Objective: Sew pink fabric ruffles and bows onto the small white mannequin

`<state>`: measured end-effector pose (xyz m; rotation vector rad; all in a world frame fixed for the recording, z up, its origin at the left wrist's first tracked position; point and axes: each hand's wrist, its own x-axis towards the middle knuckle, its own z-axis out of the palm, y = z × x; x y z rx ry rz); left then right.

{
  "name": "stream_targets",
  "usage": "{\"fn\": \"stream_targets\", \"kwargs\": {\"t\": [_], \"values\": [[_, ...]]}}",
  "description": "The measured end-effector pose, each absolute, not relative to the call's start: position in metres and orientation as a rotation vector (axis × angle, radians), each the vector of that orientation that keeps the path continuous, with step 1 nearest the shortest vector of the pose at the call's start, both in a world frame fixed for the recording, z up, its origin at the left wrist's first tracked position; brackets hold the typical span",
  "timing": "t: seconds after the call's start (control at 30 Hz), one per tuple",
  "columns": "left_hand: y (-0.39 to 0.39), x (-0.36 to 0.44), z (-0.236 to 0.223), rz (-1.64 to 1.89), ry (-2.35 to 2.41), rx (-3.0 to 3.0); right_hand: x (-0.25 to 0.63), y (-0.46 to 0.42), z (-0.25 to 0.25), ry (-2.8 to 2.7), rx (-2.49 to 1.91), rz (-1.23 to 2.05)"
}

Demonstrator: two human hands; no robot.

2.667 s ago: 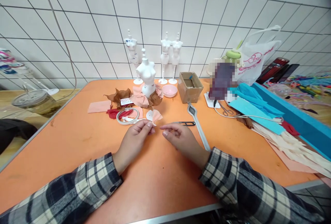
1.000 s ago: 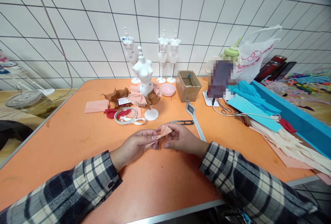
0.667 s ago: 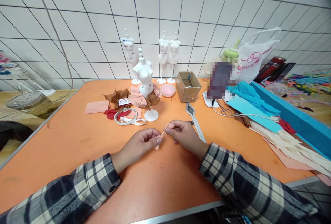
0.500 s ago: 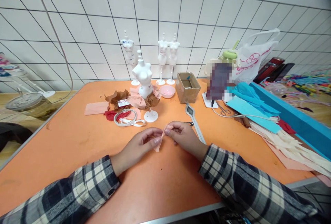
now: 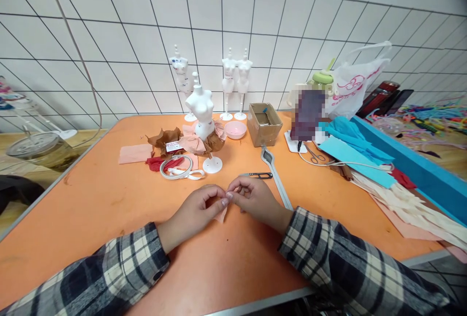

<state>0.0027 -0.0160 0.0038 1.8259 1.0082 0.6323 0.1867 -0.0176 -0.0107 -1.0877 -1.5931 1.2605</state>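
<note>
Above the middle of the orange table, my left hand and my right hand meet at the fingertips. Both pinch one small piece of pink crepe paper, whose lower corner hangs below my left fingers; the rest is hidden behind my hands. Just past my right hand lie black thread snips. A white mini dress form stands beyond my hands, with a gathered pink and brown skirt around its waist. Left of its base are a roll of white tape and red crepe paper.
A cardboard box and a pink bowl stand at the back. More dress forms line the wall. A grey strap lies right of my hands. Scissors and blue paper sheets are farther right.
My fingertips have come together and moved slightly down and left with the pink crepe paper. Less of the paper shows now, and more of the snips is uncovered.
</note>
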Motion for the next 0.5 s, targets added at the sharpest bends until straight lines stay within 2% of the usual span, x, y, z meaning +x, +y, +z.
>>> {"fn": "stream_targets", "kwargs": {"t": [0.23,0.5], "values": [[-0.0115,-0.0059,0.0039,0.694,1.075,2.042,0.1942,-0.0126,-0.0054,-1.459,-1.131,1.296],[-0.0127,-0.0047,0.0094,0.666,1.093,2.232,0.1922,-0.0126,-0.0107,-1.576,-1.125,1.385]]}}
